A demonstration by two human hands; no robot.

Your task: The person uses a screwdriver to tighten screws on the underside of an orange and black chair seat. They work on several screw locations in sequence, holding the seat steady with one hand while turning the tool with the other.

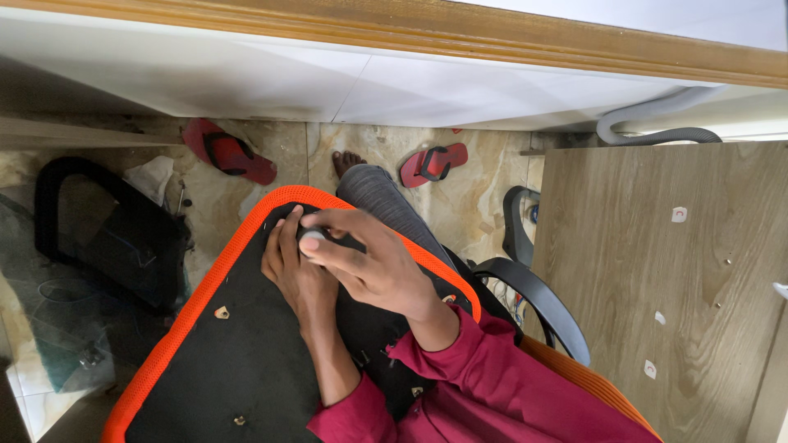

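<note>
Under the right hand point(369, 262), a small grey part point(312, 236) shows only partly.

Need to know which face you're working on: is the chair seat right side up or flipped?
Flipped. The seat shows its black underside with bare mounting holes, orange mesh edge wrapping around it. Both hands, left and right, rest on it.

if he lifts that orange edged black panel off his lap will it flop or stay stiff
The panel probably stays stiff: it lies flat across the lap without sagging, and metal fittings sit in its black face. It looks broad, so likely awkward more than heavy. The mesh rim should grip well. Both the left hand and right hand press on it.
</note>
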